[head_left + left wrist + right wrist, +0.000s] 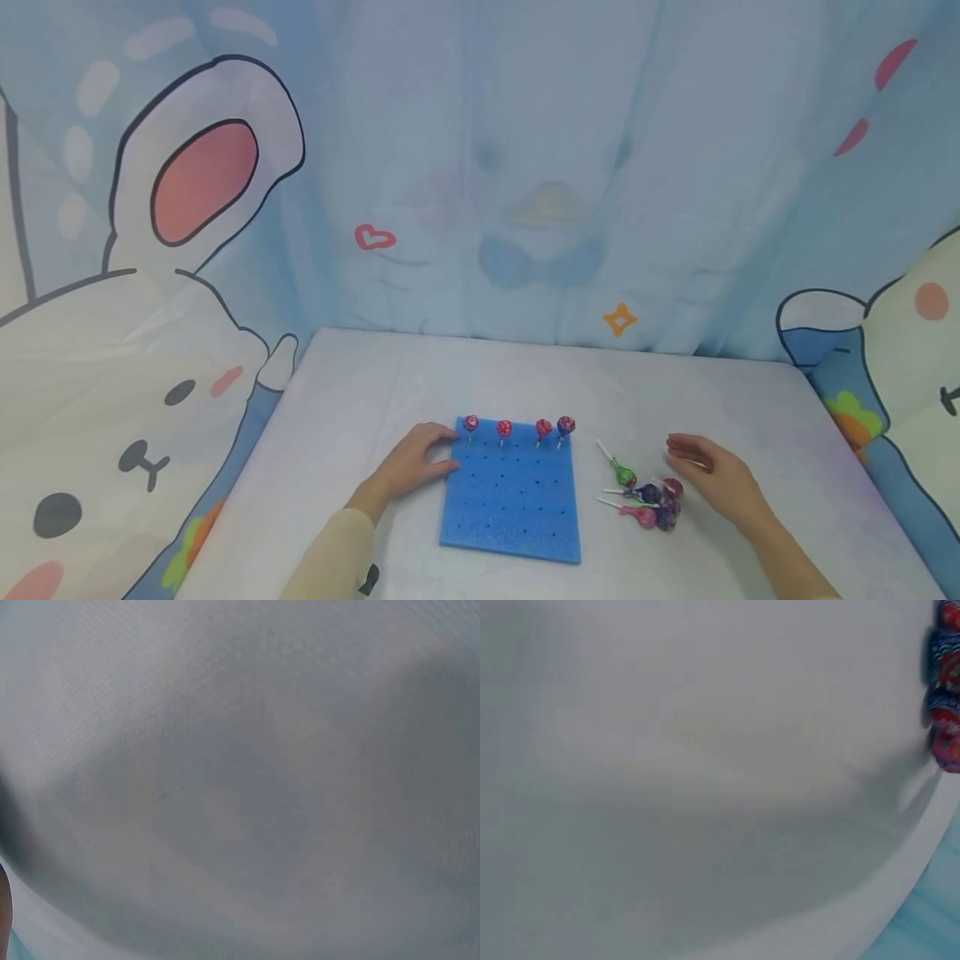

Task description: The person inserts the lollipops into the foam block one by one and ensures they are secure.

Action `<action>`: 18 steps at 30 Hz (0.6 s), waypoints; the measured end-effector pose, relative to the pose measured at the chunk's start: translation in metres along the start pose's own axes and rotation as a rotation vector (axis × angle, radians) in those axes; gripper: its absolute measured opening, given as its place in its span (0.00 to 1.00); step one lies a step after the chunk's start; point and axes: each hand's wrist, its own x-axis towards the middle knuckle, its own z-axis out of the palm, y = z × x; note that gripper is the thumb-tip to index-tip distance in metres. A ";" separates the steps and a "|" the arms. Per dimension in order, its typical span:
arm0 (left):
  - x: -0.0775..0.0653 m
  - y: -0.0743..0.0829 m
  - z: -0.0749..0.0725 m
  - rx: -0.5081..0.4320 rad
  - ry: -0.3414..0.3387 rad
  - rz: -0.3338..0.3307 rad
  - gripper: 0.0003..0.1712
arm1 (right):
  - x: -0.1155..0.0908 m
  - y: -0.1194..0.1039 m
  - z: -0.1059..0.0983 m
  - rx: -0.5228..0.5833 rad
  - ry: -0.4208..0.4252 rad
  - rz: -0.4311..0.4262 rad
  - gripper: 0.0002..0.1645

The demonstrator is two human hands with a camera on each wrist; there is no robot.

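Observation:
A blue foam board (510, 500) dotted with small holes lies flat on the table. Several wrapped lollipops stand in a row along its far edge, among them a red lollipop (504, 428) and a dark one (566, 426). My left hand (412, 462) rests at the board's left edge, thumb and fingers spread apart and touching it. To the right of the board lies a loose pile of lollipops, with a green lollipop (624, 476), a pink lollipop (643, 516) and purple ones. My right hand (716, 479) hovers just right of this pile, fingers loosely bent, holding nothing visible.
The pale tablecloth (375, 375) covers the table, and a blue cartoon curtain (465, 167) hangs behind it. Only blurred cloth and a sliver of skin show in the left wrist view. Lollipop heads (946, 716) appear at the right wrist view's edge.

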 end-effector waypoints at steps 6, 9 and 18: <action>0.000 0.001 0.000 0.006 -0.001 0.004 0.27 | -0.007 0.016 0.001 -0.032 -0.093 0.019 0.30; 0.000 0.001 0.000 0.003 -0.002 0.003 0.27 | -0.008 0.021 0.001 -0.042 -0.132 0.003 0.29; 0.001 0.000 -0.001 0.006 -0.006 0.004 0.27 | -0.011 0.028 0.006 -0.102 -0.195 0.013 0.26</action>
